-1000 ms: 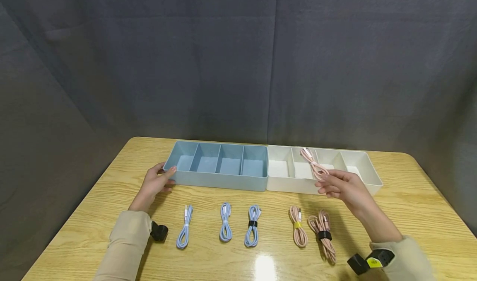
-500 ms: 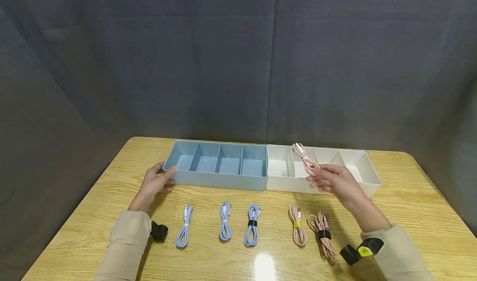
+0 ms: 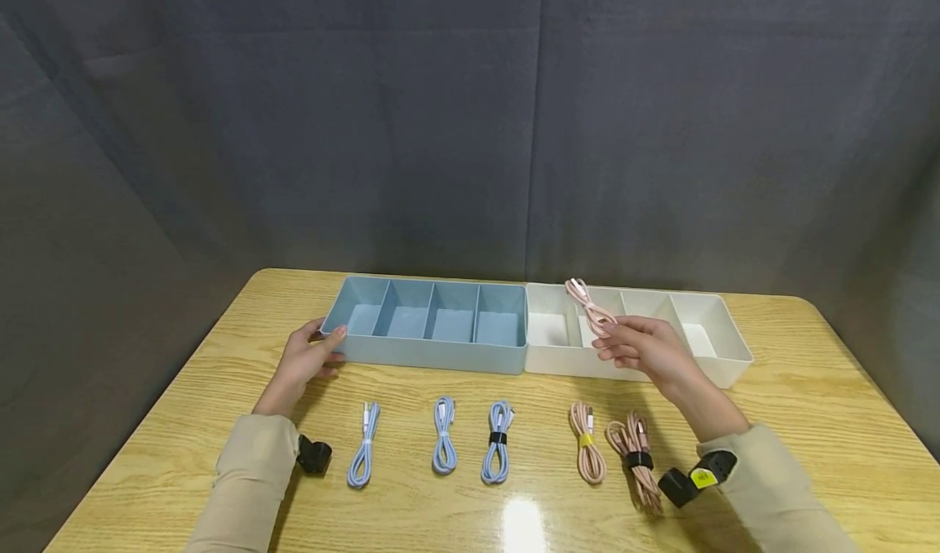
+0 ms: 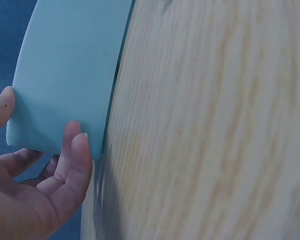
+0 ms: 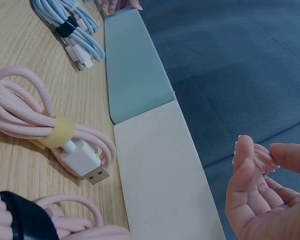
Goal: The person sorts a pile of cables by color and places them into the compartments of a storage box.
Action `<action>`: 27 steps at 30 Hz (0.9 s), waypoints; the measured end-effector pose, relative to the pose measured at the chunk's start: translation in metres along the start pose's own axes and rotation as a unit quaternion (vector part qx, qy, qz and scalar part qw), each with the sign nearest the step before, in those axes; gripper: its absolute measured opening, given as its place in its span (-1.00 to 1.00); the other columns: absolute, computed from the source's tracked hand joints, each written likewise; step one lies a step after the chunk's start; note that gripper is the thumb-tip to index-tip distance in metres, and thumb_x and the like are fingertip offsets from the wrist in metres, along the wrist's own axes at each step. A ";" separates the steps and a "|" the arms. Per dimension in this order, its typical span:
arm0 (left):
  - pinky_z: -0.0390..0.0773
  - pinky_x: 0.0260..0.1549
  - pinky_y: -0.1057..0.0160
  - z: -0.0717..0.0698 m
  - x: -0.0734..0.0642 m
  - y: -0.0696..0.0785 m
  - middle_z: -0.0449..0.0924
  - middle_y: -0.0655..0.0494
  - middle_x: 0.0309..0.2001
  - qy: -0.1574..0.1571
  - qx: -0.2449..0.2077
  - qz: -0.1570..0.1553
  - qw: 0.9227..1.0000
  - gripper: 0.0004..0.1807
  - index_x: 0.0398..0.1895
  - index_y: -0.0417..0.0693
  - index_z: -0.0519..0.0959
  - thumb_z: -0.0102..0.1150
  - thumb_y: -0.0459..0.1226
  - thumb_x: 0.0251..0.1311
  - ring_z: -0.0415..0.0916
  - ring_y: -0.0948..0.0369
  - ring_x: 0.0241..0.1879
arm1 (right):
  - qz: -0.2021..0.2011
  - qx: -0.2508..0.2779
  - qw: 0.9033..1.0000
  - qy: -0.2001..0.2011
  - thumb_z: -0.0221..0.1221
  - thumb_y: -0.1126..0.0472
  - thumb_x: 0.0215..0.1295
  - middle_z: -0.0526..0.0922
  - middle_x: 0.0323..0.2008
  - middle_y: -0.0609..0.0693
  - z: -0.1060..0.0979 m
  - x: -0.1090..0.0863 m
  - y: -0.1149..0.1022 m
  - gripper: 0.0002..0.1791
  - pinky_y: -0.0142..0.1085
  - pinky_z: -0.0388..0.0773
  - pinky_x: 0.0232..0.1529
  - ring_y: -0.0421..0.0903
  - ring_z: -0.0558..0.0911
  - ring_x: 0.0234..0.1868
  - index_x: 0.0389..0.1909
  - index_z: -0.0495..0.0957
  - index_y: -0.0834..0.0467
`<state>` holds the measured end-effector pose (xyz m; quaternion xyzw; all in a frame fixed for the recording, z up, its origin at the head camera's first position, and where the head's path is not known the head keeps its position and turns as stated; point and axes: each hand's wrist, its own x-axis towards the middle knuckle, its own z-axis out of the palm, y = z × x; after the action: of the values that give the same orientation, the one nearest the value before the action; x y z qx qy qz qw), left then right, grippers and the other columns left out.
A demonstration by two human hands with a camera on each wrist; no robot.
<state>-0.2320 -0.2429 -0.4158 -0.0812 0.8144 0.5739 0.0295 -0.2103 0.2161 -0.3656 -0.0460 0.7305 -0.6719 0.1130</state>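
My right hand (image 3: 649, 349) pinches the looped end of a bundled pink charging cable (image 3: 587, 302) between thumb and fingertips. This cable hangs in the air over the second compartment from the left of the white organizer box (image 3: 573, 361), its plug end pointing up and left. In the right wrist view only the pinched loop (image 5: 262, 159) shows. My left hand (image 3: 304, 359) grips the left end of the blue organizer box (image 3: 433, 356), thumb at the rim and fingers against its outer wall. The left wrist view shows the fingertips (image 4: 80, 145) on that wall.
Both boxes stand end to end, each with dividers. Before them lie several bundled cables: a blue one (image 3: 363, 445), another blue (image 3: 444, 436), a blue one with a black strap (image 3: 498, 443), a pink one with a yellow strap (image 3: 587, 443) and a thicker pink one (image 3: 637, 463).
My right hand has moved left and slightly away with the pink cable, from the divider side toward the second white compartment's left part. My left hand keeps its place on the blue box.
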 end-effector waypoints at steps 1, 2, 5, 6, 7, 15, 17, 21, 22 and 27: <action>0.59 -0.43 0.29 0.000 0.000 0.000 0.17 -0.32 0.12 0.000 -0.001 0.000 1.000 -0.29 0.35 -0.34 0.01 -0.06 -0.09 0.31 0.52 0.17 -0.32 | 0.000 -0.002 1.000 0.001 0.04 0.20 0.33 0.65 -0.45 -0.11 0.001 0.001 0.000 -0.66 -0.43 0.55 -0.41 -0.25 0.63 -0.43 -0.08 0.34 0.42; 0.59 -0.43 0.29 0.000 0.000 0.000 0.17 -0.31 0.12 0.001 -0.002 0.000 1.000 -0.29 0.35 -0.34 0.01 -0.06 -0.09 0.31 0.52 0.18 -0.32 | 0.000 -0.003 1.000 0.002 0.05 0.20 0.33 0.65 -0.46 -0.11 0.002 0.002 0.000 -0.67 -0.43 0.55 -0.41 -0.25 0.63 -0.43 -0.09 0.34 0.42; 0.59 -0.44 0.29 0.000 0.001 -0.001 0.18 -0.30 0.11 0.003 -0.003 -0.002 1.000 -0.29 0.34 -0.34 0.02 -0.05 -0.08 0.30 0.52 0.18 -0.33 | 0.000 -0.009 1.000 0.006 0.05 0.20 0.33 0.65 -0.46 -0.11 0.004 0.004 0.000 -0.64 -0.44 0.54 -0.43 -0.25 0.63 -0.44 -0.06 0.34 0.45; 0.59 -0.45 0.29 0.000 0.001 -0.002 0.19 -0.30 0.10 0.004 -0.003 -0.002 1.000 -0.29 0.34 -0.34 0.03 -0.04 -0.07 0.30 0.52 0.19 -0.33 | 0.001 -0.012 1.000 0.007 0.04 0.20 0.33 0.65 -0.46 -0.11 0.005 0.005 0.000 -0.62 -0.43 0.54 -0.43 -0.25 0.63 -0.44 -0.04 0.33 0.46; 0.59 -0.45 0.30 0.000 0.002 -0.002 0.20 -0.30 0.09 0.006 -0.004 -0.003 1.000 -0.28 0.34 -0.34 0.03 -0.04 -0.07 0.30 0.52 0.19 -0.33 | 0.002 -0.013 1.000 0.008 0.04 0.20 0.33 0.65 -0.46 -0.11 0.005 0.006 0.000 -0.60 -0.43 0.55 -0.43 -0.25 0.63 -0.44 -0.02 0.32 0.48; 0.59 -0.44 0.29 0.000 0.001 -0.002 0.22 -0.29 0.07 0.006 -0.005 -0.003 1.000 -0.31 0.34 -0.33 0.04 -0.05 -0.09 0.31 0.52 0.17 -0.31 | 0.015 -0.013 1.000 0.005 0.05 0.20 0.32 0.65 -0.46 -0.09 0.010 0.015 0.001 -0.54 -0.42 0.55 -0.43 -0.25 0.63 -0.46 0.03 0.29 0.51; 0.59 -0.44 0.29 0.000 0.001 -0.002 0.22 -0.30 0.07 0.006 -0.006 -0.003 1.000 -0.31 0.34 -0.33 0.03 -0.05 -0.09 0.31 0.53 0.17 -0.31 | 0.016 -0.013 1.000 0.006 0.05 0.21 0.32 0.65 -0.46 -0.09 0.011 0.017 0.002 -0.53 -0.43 0.55 -0.44 -0.26 0.63 -0.46 0.05 0.28 0.52; 0.59 -0.44 0.29 0.000 0.000 -0.003 0.22 -0.30 0.08 0.007 -0.010 -0.003 1.000 -0.29 0.34 -0.33 0.04 -0.03 -0.07 0.29 0.52 0.18 -0.32 | 0.012 -0.015 1.000 0.000 0.03 0.26 0.33 0.66 -0.37 -0.01 0.013 0.020 0.003 -0.49 -0.43 0.56 -0.42 -0.25 0.64 -0.45 0.15 0.22 0.54; 0.59 -0.44 0.30 0.000 0.001 -0.003 0.23 -0.30 0.08 0.007 -0.012 -0.003 1.000 -0.29 0.33 -0.33 0.05 -0.02 -0.07 0.29 0.52 0.19 -0.33 | 0.010 -0.019 1.000 -0.004 0.01 0.27 0.34 0.66 -0.31 0.06 0.014 0.020 0.004 -0.48 -0.42 0.57 -0.40 -0.24 0.64 -0.45 0.18 0.19 0.53; 0.59 -0.47 0.30 0.001 0.001 -0.005 0.24 -0.29 0.06 0.010 -0.016 0.002 1.000 -0.25 0.32 -0.33 0.08 0.02 -0.02 0.25 0.51 0.26 -0.38 | 0.000 -0.035 0.999 -0.034 -0.05 0.34 0.35 0.45 0.02 0.37 0.014 0.020 0.007 -0.46 -0.34 0.59 -0.28 -0.20 0.66 -0.39 0.29 0.07 0.45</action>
<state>-0.2321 -0.2441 -0.4207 -0.0860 0.8052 0.5864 0.0186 -0.2262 0.1983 -0.3756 -0.0725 0.7492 -0.6442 0.1357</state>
